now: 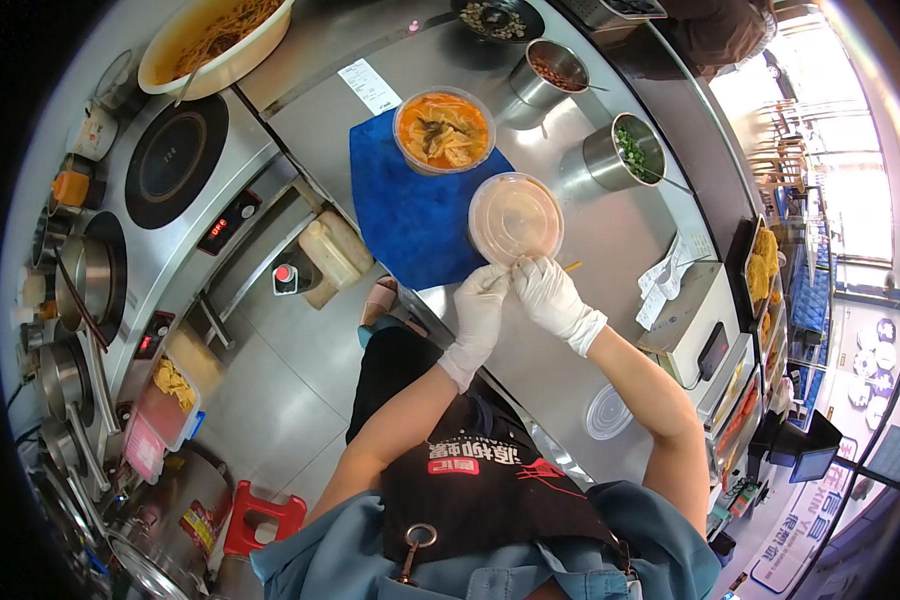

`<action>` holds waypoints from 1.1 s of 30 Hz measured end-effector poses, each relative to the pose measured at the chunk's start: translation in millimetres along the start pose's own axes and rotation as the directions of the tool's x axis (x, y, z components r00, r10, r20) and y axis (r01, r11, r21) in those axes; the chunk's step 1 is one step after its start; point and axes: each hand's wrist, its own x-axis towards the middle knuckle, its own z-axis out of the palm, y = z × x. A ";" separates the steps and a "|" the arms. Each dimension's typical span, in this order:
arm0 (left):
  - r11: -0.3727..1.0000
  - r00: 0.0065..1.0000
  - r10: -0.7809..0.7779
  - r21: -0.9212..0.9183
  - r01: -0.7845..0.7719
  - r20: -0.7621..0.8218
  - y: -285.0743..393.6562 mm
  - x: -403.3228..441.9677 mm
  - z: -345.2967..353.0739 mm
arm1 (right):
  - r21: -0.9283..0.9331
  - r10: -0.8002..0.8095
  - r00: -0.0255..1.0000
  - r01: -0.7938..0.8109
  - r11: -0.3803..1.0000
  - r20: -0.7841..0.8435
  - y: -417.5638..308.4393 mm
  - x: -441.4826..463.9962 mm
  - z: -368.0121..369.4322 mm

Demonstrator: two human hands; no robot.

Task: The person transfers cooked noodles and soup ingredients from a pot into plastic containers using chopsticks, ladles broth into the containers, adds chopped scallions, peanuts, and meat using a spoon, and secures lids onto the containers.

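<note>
A round clear plastic bowl (516,215) with a lid and pale contents stands partly on a blue cloth (410,225). My left hand (481,312), in a white glove, pinches at the bowl's near rim. Close beside it, my right hand (555,300), also gloved, has its fingers closed at the same rim. The fingertips nearly meet and hide exactly what they grip at the edge. A small yellow strip (572,266) shows just beyond my right fingers. Behind on the cloth is an open plastic bowl of orange-red soup (444,130) with pale and dark pieces.
Steel pots of chopped greens (625,152) and brown bits (552,72) line the far side. A paper receipt (369,86) lies behind the cloth. Right are crumpled papers (660,280), a white machine (690,310) and a loose lid (608,412). Induction hobs (175,145) stand left.
</note>
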 end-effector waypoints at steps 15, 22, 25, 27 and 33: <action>0.997 0.997 0.073 0.035 -0.073 0.002 -1.9 1.7 2.6 | 0.093 0.056 0.997 -0.051 0.994 -0.053 3.4 3.1 -0.6; 1.000 0.999 -0.018 -0.011 0.018 0.029 -2.7 0.5 -0.5 | 0.169 0.100 0.992 -0.086 0.982 -0.072 1.5 0.6 1.4; 1.000 1.000 0.002 -0.013 -0.001 0.015 0.9 0.8 1.4 | 0.177 0.068 0.996 -0.056 0.983 -0.060 7.3 -0.3 -1.8; 1.000 1.000 -0.022 0.004 0.021 0.018 9.7 4.2 2.6 | 0.136 0.084 0.995 -0.076 0.988 -0.056 13.2 -4.1 -5.2; 0.994 0.994 -0.106 -0.008 0.106 0.005 16.1 4.5 1.3 | 0.140 0.068 0.998 -0.068 0.988 0.001 26.9 -17.1 8.0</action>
